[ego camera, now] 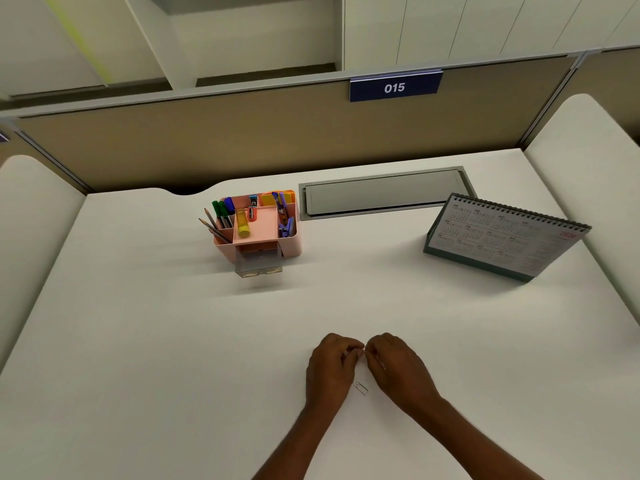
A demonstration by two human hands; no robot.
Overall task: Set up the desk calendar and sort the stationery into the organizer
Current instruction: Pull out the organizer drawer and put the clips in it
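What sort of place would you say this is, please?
Probably an office cubicle or study carrel: a tan partition with a 015 number plate, a white desk with a cable hatch.

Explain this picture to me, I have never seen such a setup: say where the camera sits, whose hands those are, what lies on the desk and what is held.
There is no machine here. A person works with bare hands, and one camera worn on the head looks forward and down at them. The left hand and right hand are low in the view with their fingertips meeting. Whether they pinch something small is too fine to tell. Between the hands a silver wire paper clip lies on the white desk. Further back stands a pink plastic organizer holding green and blue markers, wooden pencils and other stationery, with its clear drawer pulled out. To the right a spiral-bound desk calendar stands propped like a tent.
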